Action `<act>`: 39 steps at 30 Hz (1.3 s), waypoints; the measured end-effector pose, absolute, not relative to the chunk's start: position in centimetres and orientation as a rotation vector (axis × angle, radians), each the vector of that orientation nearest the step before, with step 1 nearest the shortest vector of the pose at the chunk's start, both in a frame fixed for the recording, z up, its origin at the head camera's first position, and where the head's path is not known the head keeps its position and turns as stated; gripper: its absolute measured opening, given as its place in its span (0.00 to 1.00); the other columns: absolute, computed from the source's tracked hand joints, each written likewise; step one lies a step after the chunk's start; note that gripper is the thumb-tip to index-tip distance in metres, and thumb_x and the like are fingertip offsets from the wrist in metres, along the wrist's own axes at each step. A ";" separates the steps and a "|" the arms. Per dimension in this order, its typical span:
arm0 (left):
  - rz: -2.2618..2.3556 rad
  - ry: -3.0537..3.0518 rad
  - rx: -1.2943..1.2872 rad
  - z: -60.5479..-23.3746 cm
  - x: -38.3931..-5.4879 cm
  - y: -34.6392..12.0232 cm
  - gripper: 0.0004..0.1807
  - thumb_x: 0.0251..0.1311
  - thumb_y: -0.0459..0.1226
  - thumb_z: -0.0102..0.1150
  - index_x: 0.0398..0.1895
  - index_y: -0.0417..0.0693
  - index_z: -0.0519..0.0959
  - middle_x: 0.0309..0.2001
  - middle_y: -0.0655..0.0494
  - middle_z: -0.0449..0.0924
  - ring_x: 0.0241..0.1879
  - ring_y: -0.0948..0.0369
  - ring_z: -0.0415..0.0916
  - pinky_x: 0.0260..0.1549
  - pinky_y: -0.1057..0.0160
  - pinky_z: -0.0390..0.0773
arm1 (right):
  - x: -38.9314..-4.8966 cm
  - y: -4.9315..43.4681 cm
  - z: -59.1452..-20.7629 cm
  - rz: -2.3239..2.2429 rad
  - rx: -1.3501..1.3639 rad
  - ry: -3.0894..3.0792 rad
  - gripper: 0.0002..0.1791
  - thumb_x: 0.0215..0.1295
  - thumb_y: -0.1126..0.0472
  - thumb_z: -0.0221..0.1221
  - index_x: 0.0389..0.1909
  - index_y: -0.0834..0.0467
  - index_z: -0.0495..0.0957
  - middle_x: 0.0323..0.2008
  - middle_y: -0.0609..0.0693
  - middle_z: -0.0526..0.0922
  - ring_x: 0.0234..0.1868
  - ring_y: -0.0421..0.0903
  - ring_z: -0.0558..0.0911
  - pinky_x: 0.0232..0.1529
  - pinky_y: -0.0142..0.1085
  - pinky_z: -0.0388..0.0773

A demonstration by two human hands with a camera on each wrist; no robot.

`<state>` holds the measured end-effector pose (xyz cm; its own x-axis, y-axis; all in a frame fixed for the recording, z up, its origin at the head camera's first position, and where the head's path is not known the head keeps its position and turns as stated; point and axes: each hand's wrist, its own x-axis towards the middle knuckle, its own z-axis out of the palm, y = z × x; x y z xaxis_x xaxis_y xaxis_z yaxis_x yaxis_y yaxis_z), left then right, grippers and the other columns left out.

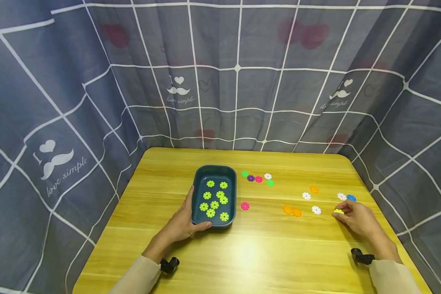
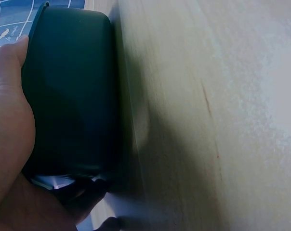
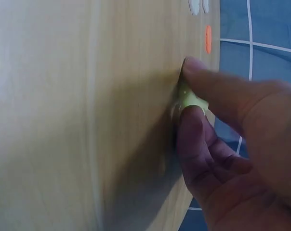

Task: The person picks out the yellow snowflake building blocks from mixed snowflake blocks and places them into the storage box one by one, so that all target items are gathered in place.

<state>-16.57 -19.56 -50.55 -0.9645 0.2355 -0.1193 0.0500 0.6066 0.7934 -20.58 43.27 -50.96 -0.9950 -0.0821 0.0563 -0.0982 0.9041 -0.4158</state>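
My left hand [image 1: 180, 220] holds a dark teal rectangular tray [image 1: 234, 204] by its near left corner, thumb along the near rim and fingers along the left side. Inside the tray lie several yellow-green snowflake discs [image 1: 214, 205]. The left wrist view shows the tray's outer wall [image 2: 73, 91] close up beside the hand [image 2: 10, 125]. Far to the right, my right hand [image 1: 356, 218] pinches a yellow snowflake disc [image 1: 339, 211] between thumb and fingertips, low over the table. In the right wrist view that disc [image 3: 193, 100] shows between the fingers, partly hidden by them.
Loose discs lie on the wooden table [image 1: 264, 261]: white [image 1: 316, 210], orange [image 1: 296, 212], blue [image 1: 351, 197], pink [image 1: 245, 206], purple [image 1: 250, 178] and green [image 1: 270, 183]. A grey-blue checked curtain [image 1: 220, 90] surrounds the table at the back and both sides.
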 end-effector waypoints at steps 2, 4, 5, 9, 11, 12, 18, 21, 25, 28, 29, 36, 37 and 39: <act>1.289 2.625 0.237 -50.5 -16.6 -19.6 0.82 0.66 0.56 0.87 0.99 0.54 0.25 0.99 0.41 0.35 0.96 0.34 0.49 0.90 0.26 0.58 | -20.7 43.0 -50.8 0.650 0.140 -3.017 0.16 0.71 0.56 0.81 0.46 0.63 0.89 0.42 0.60 0.94 0.43 0.56 0.94 0.41 0.34 0.83; 1.293 2.630 0.241 -50.5 -16.7 -19.6 0.82 0.66 0.56 0.87 0.99 0.54 0.26 0.99 0.41 0.36 0.95 0.34 0.49 0.90 0.26 0.58 | -20.8 42.7 -50.8 0.641 0.124 -3.008 0.16 0.71 0.55 0.81 0.46 0.63 0.89 0.40 0.58 0.94 0.41 0.53 0.93 0.40 0.36 0.83; 1.292 2.633 0.242 -50.5 -16.7 -19.6 0.82 0.66 0.56 0.87 0.99 0.54 0.26 0.99 0.41 0.36 0.95 0.34 0.50 0.90 0.26 0.58 | -20.8 42.6 -50.8 0.641 0.117 -3.004 0.16 0.71 0.55 0.80 0.46 0.63 0.89 0.39 0.57 0.94 0.40 0.51 0.93 0.40 0.36 0.83; 1.275 2.636 0.239 -50.6 -16.5 -19.5 0.82 0.66 0.56 0.87 0.99 0.54 0.26 0.99 0.40 0.37 0.95 0.33 0.51 0.89 0.26 0.60 | -20.7 42.0 -51.0 0.670 0.087 -2.984 0.16 0.71 0.55 0.79 0.47 0.64 0.91 0.38 0.54 0.95 0.37 0.46 0.92 0.38 0.32 0.83; 1.269 2.640 0.236 -50.7 -16.4 -19.5 0.82 0.66 0.56 0.87 0.99 0.53 0.26 0.99 0.40 0.37 0.94 0.33 0.53 0.89 0.26 0.61 | -20.6 41.6 -51.1 0.695 0.095 -2.972 0.15 0.73 0.56 0.78 0.49 0.64 0.91 0.39 0.56 0.96 0.37 0.47 0.94 0.39 0.34 0.85; 1.271 2.644 0.238 -50.7 -16.4 -19.5 0.82 0.66 0.56 0.88 0.99 0.53 0.27 0.99 0.39 0.38 0.94 0.33 0.53 0.88 0.25 0.61 | -20.6 41.4 -51.1 0.701 0.102 -2.965 0.15 0.74 0.56 0.78 0.50 0.64 0.92 0.40 0.56 0.96 0.37 0.48 0.95 0.40 0.36 0.87; 1.267 2.646 0.216 -50.9 -16.4 -19.4 0.83 0.65 0.56 0.88 0.99 0.56 0.27 0.99 0.40 0.39 0.94 0.33 0.53 0.89 0.26 0.61 | -20.6 39.9 -50.8 0.734 0.152 -2.931 0.16 0.80 0.55 0.74 0.57 0.61 0.92 0.48 0.60 0.96 0.43 0.56 0.99 0.51 0.58 0.92; 1.262 2.644 0.210 -50.9 -16.4 -19.4 0.83 0.65 0.57 0.88 0.99 0.56 0.26 0.99 0.40 0.38 0.94 0.33 0.53 0.89 0.25 0.61 | -21.1 39.0 -50.2 0.811 0.157 -2.939 0.18 0.81 0.54 0.73 0.62 0.60 0.91 0.55 0.64 0.95 0.45 0.56 1.00 0.46 0.43 0.93; 1.263 2.640 0.209 -50.8 -16.5 -19.4 0.83 0.65 0.57 0.88 0.99 0.56 0.26 0.99 0.40 0.38 0.95 0.33 0.52 0.89 0.25 0.61 | -21.8 37.6 -49.6 0.899 0.186 -2.944 0.17 0.82 0.56 0.72 0.64 0.59 0.90 0.61 0.68 0.92 0.48 0.58 0.99 0.37 0.29 0.86; 1.269 2.640 0.213 -50.7 -16.4 -19.4 0.83 0.65 0.57 0.88 0.99 0.55 0.26 0.99 0.39 0.38 0.95 0.33 0.52 0.89 0.25 0.61 | -22.3 36.3 -49.1 0.890 0.233 -2.936 0.16 0.83 0.57 0.72 0.63 0.58 0.90 0.62 0.67 0.92 0.49 0.59 0.99 0.35 0.30 0.87; 1.271 2.640 0.214 -50.7 -16.4 -19.4 0.83 0.65 0.57 0.88 0.99 0.55 0.27 0.99 0.39 0.38 0.94 0.33 0.52 0.89 0.25 0.61 | -22.5 35.8 -48.8 0.888 0.251 -2.930 0.15 0.82 0.57 0.72 0.63 0.57 0.91 0.61 0.66 0.92 0.49 0.59 0.98 0.35 0.31 0.88; 1.274 2.638 0.216 -50.8 -16.4 -19.5 0.83 0.65 0.57 0.87 0.99 0.54 0.27 0.99 0.39 0.39 0.94 0.33 0.53 0.89 0.25 0.61 | -23.8 32.7 -47.8 0.894 0.387 -2.875 0.14 0.82 0.59 0.72 0.62 0.57 0.92 0.59 0.62 0.94 0.47 0.58 0.98 0.39 0.40 0.93; 1.275 2.639 0.218 -50.8 -16.4 -19.5 0.82 0.65 0.57 0.87 0.99 0.54 0.27 0.99 0.39 0.39 0.94 0.33 0.53 0.89 0.25 0.61 | -24.0 32.3 -47.8 0.893 0.401 -2.869 0.14 0.82 0.60 0.72 0.62 0.56 0.92 0.58 0.61 0.95 0.47 0.57 0.98 0.40 0.40 0.93; 1.281 2.639 0.225 -50.8 -16.4 -19.5 0.82 0.66 0.57 0.87 0.99 0.55 0.27 0.99 0.40 0.38 0.95 0.34 0.52 0.89 0.25 0.60 | -24.3 31.5 -47.6 0.903 0.426 -2.859 0.14 0.81 0.61 0.73 0.62 0.57 0.93 0.58 0.61 0.95 0.46 0.56 0.98 0.40 0.40 0.94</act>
